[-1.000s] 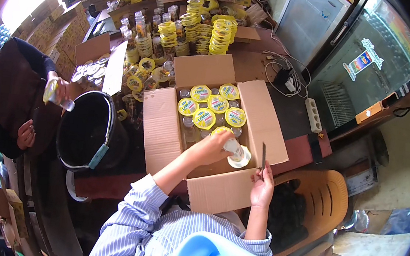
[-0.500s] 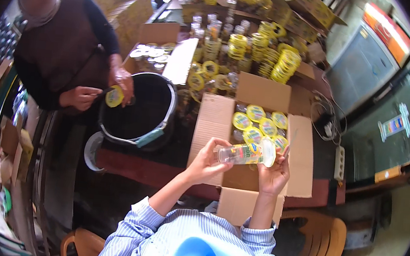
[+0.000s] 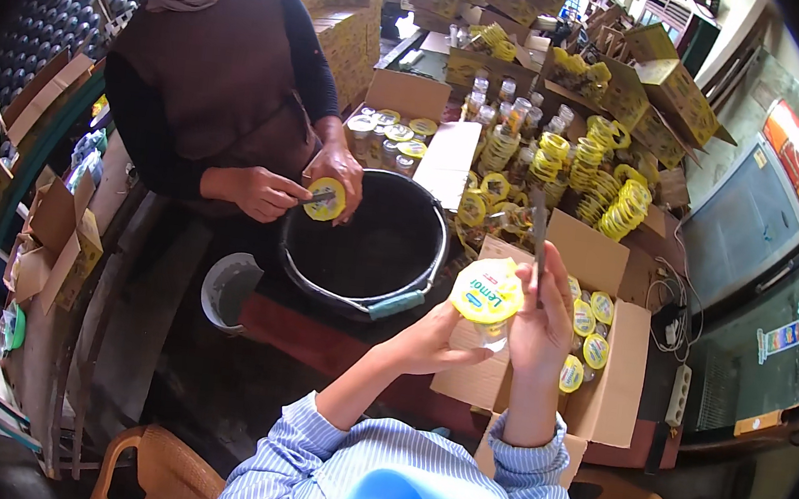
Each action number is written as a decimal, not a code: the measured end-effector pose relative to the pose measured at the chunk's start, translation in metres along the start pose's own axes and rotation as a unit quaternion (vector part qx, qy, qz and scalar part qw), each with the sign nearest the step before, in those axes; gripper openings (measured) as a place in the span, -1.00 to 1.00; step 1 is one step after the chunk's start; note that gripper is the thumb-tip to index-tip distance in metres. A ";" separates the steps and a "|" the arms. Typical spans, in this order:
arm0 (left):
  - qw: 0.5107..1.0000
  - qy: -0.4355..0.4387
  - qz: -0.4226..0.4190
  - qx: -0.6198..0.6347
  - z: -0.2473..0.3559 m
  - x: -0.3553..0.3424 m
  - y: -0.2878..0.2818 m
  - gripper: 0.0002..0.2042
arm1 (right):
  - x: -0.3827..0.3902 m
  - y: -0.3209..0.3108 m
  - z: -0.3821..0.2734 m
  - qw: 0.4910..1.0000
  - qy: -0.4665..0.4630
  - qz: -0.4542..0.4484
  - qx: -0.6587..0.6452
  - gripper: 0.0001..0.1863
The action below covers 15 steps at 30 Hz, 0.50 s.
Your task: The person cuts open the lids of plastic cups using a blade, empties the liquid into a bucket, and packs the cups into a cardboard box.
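My left hand [image 3: 434, 341] is closed round a clear plastic cup [image 3: 493, 337], whose printed yellow lid [image 3: 485, 293] is turned up toward me. In my right hand [image 3: 543, 328] I hold a knife [image 3: 539, 240], its narrow blade pointing up beside the lid. The right fingertips are close to the lid's edge; whether they touch it I cannot tell. Below and right of my hands, an open carton [image 3: 621, 380] holds several cups with yellow lids [image 3: 584, 318]. Across from me, a person's hands [image 3: 337, 173] hold another yellow-lidded cup [image 3: 325, 201] and a knife [image 3: 315, 199].
A black bucket [image 3: 441, 244] stands left of my hands, with a pale tub [image 3: 220, 284] nearer me. Beyond are another carton of cups [image 3: 406, 94] and stacks of yellow rings [image 3: 623, 210]. A power strip [image 3: 679, 396] and cables lie right. Orange chairs [image 3: 153, 467] flank me.
The view has swung, so the scene sits farther right. The cup has turned from lying sideways to lid up. My right hand has come off its rim, and the knife now shows plainly.
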<state>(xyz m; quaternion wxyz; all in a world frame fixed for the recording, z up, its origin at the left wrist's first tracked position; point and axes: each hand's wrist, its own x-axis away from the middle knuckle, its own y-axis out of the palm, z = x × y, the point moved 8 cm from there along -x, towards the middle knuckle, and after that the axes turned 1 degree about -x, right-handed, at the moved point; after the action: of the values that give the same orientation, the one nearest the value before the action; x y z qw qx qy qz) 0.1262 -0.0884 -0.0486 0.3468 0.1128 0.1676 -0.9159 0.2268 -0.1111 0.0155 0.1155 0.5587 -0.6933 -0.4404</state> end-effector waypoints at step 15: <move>0.954 0.030 0.267 -0.135 -0.020 0.024 -0.127 -0.47 | -0.028 0.029 0.115 0.991 0.098 -0.042 0.079 -0.68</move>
<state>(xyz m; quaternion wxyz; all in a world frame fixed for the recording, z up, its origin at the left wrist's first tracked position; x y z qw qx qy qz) 0.0245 -0.0059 -0.0458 0.5852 0.1326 0.2636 -0.7552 0.1420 -0.0315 -0.0207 0.1201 0.6356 -0.6866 -0.3318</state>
